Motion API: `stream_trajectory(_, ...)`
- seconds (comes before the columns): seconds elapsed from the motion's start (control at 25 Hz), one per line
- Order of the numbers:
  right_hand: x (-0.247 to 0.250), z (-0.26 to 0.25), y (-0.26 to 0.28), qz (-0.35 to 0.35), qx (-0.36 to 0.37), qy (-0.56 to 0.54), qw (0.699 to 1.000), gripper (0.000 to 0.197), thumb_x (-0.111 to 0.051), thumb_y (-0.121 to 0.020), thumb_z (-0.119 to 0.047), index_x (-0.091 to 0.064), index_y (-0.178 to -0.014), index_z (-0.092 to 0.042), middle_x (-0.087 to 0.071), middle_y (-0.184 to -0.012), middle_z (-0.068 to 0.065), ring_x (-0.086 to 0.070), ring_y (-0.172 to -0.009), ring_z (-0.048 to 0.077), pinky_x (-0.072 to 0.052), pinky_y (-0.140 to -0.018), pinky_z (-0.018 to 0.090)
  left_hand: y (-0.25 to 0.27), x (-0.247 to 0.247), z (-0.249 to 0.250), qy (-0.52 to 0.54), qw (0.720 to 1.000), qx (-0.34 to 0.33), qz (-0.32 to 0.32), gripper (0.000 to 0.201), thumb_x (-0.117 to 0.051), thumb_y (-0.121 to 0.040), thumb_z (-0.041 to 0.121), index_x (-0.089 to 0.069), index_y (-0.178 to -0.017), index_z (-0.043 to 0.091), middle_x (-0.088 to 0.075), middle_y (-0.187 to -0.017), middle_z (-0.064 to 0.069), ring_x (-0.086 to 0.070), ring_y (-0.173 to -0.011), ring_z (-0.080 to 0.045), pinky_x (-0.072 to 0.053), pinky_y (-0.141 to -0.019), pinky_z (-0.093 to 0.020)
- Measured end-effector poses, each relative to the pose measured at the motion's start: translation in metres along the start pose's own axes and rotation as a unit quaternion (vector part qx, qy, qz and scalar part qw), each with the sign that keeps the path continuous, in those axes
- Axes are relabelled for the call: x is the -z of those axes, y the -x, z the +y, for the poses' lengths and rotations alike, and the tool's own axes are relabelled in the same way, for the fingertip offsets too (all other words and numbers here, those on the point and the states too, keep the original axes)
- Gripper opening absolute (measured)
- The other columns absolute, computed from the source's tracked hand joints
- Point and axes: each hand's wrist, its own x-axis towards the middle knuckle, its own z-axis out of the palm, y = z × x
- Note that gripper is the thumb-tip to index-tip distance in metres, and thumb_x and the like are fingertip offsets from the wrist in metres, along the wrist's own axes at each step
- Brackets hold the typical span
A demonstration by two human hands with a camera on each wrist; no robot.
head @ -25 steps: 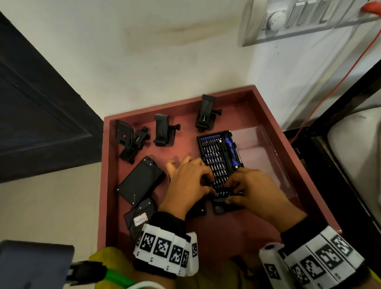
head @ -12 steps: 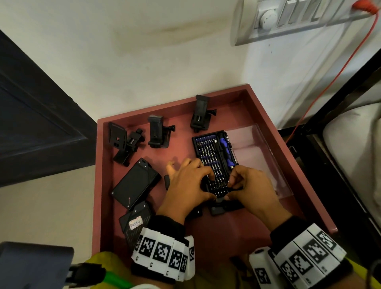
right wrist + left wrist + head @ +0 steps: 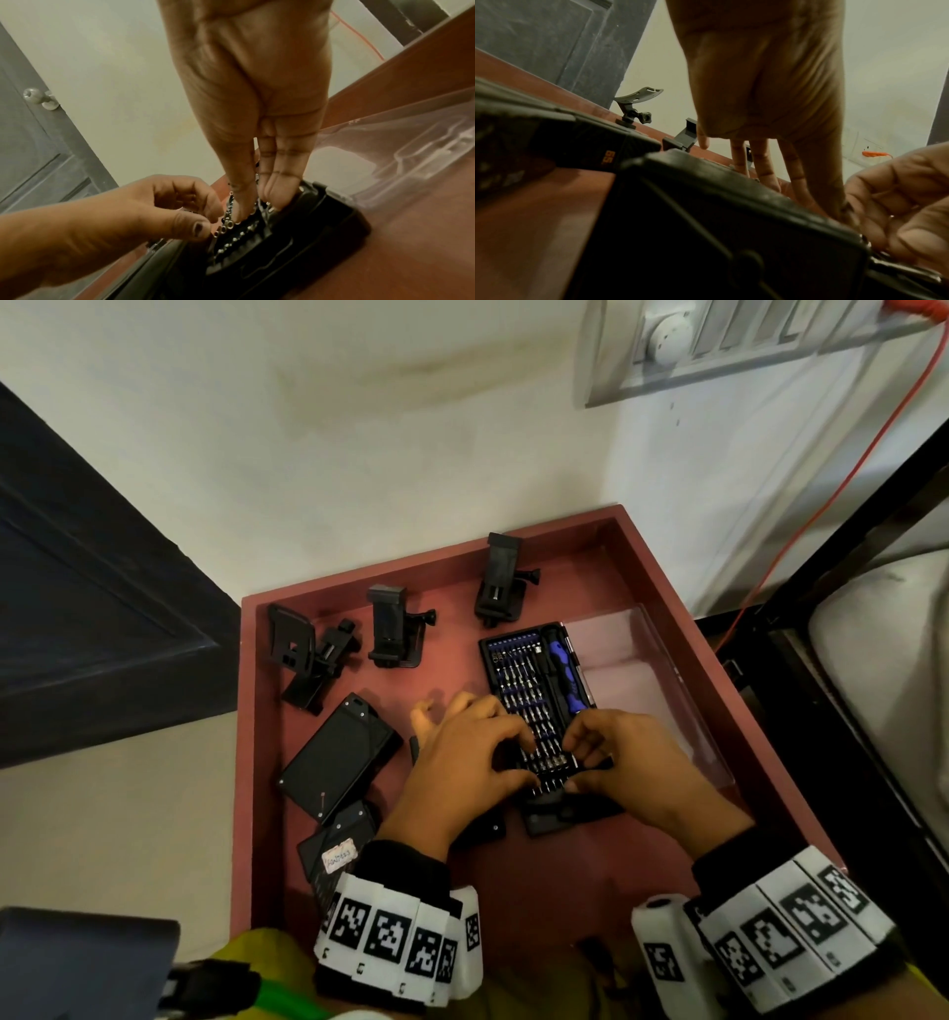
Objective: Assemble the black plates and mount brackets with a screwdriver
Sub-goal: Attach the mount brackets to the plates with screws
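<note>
A black bit kit [image 3: 534,680] with a blue-handled screwdriver [image 3: 562,670] lies open in the red tray [image 3: 246,711]. Both hands work at its near end. My left hand [image 3: 524,760] curls thumb and forefinger over the last bit rows, pinching at a small bit [image 3: 214,233]. My right hand [image 3: 577,762] grips the kit's near end, its fingertips [image 3: 241,213] on the bit tops. A black plate [image 3: 565,814] lies partly hidden under the hands and fills the left wrist view [image 3: 706,233]. Two more plates [image 3: 339,757] [image 3: 334,850] lie to the left. Mount brackets [image 3: 390,629] [image 3: 498,588] [image 3: 308,654] stand at the back.
The kit's clear lid [image 3: 647,670] lies open to the right, against the tray's right wall. A wall and a dark door stand behind the tray. A red cable [image 3: 821,505] runs down the wall at right. A dark frame stands close on the right.
My right hand's fingers have crept from the kit's near edge up onto the last bit rows. The left hand stays where it was. The head view has shifted slightly.
</note>
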Motion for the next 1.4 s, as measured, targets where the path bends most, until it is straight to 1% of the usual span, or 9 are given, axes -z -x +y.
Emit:
stream_trajectory(0.32,-0.007,0.002,-0.003,0.021,0.004,0.008,1.000,0.027,-0.080,-0.070,-0.010,-0.059,-0.080,-0.024,-0.056,-0.080,-0.008,-0.056,-0.075,0.011,-0.043,-0.063,0.014,-0.004,-0.007,0.004,-0.029,1.000,-0.005,0.006,0.021,-0.071,-0.077,0.047,-0.064,-0.091,0.034,-0.044,-0.097,0.017,-0.036,-0.112,-0.005,-0.003,-0.098,-0.036)
stream_trajectory(0.44,-0.004,0.000,0.008,0.172,-0.079,-0.122,0.974,0.022,-0.074,-0.078,-0.018,-0.063,-0.097,-0.022,-0.058,-0.103,-0.001,-0.056,-0.094,0.016,-0.046,-0.075,0.026,-0.002,-0.005,0.005,-0.020,1.000,-0.008,0.009,0.029,-0.070,-0.076,0.053,-0.062,-0.097,0.035,-0.047,-0.101,0.017,-0.036,-0.114,-0.005,-0.002,-0.098,-0.034)
stream_trajectory(0.56,-0.008,-0.007,0.020,0.348,-0.246,-0.315,0.848,0.055,-0.066,-0.083,-0.015,-0.044,-0.134,-0.018,-0.031,-0.137,0.007,-0.034,-0.125,0.027,-0.042,-0.094,0.036,0.000,-0.003,0.009,-0.038,0.997,0.045,0.052,0.033,-0.061,-0.086,0.050,-0.056,-0.114,0.035,-0.049,-0.116,0.016,-0.036,-0.121,-0.010,-0.004,-0.105,-0.042)
stream_trajectory(0.68,-0.014,-0.002,0.019,0.392,-0.390,-0.431,0.713,0.073,-0.067,-0.082,-0.014,-0.029,-0.143,-0.012,-0.026,-0.146,0.015,-0.037,-0.126,0.035,-0.040,-0.100,0.039,0.002,0.000,0.014,-0.063,0.988,0.129,0.060,0.041,-0.049,-0.095,0.039,-0.043,-0.135,0.032,-0.048,-0.130,0.013,-0.034,-0.127,-0.014,-0.007,-0.111,-0.054)
stream_trajectory(0.88,-0.022,0.008,0.008,0.384,-0.449,-0.511,0.624,0.078,-0.070,-0.062,-0.024,-0.041,-0.132,-0.006,-0.047,-0.135,0.011,-0.053,-0.113,0.035,-0.049,-0.093,0.048,0.001,0.000,0.015,-0.028,0.986,0.157,0.040,0.066,-0.049,-0.094,0.020,-0.016,-0.151,0.024,-0.054,-0.132,0.012,-0.020,-0.142,-0.014,0.003,-0.112,-0.060)
stream_trajectory(1.0,-0.018,0.009,0.007,0.396,-0.427,-0.574,0.575,0.071,-0.063,-0.055,-0.024,-0.052,-0.121,-0.002,-0.059,-0.118,0.016,-0.056,-0.090,0.029,-0.049,-0.069,0.036,-0.002,-0.002,0.014,-0.021,0.989,0.148,0.019,0.073,-0.048,-0.092,0.012,-0.010,-0.153,0.021,-0.057,-0.129,0.010,-0.014,-0.145,-0.015,0.007,-0.111,-0.061)
stream_trajectory(1.12,-0.012,0.010,0.010,0.404,-0.378,-0.599,0.579,0.032,-0.055,-0.083,-0.019,-0.060,-0.111,-0.003,-0.058,-0.093,0.010,-0.054,-0.083,0.023,-0.047,-0.064,0.031,-0.003,-0.002,0.013,0.005,0.990,0.136,0.020,0.078,-0.047,-0.089,0.005,-0.006,-0.153,0.020,-0.052,-0.135,0.005,-0.012,-0.146,-0.015,0.010,-0.111,-0.059)
stream_trajectory(1.24,-0.011,-0.021,0.021,0.429,-0.270,-0.577,0.640,0.033,-0.043,-0.093,-0.037,-0.070,-0.088,-0.018,-0.063,-0.089,0.001,-0.057,-0.090,0.021,-0.047,-0.093,0.044,-0.001,-0.002,0.009,0.030,0.991,0.129,0.014,0.081,-0.046,-0.089,0.003,-0.002,-0.154,0.020,-0.047,-0.140,0.003,-0.012,-0.146,-0.014,0.010,-0.111,-0.059)
stream_trajectory(1.4,-0.031,-0.047,0.028,0.331,-0.180,-0.337,0.863,0.014,-0.065,-0.079,-0.038,-0.066,-0.069,-0.028,-0.059,-0.092,-0.007,-0.050,-0.103,0.021,-0.026,-0.093,0.034,-0.002,0.003,0.008,-0.026,0.985,0.148,0.083,0.077,-0.049,-0.088,0.010,-0.010,-0.153,0.024,-0.039,-0.143,0.005,-0.025,-0.138,-0.015,0.001,-0.113,-0.058)
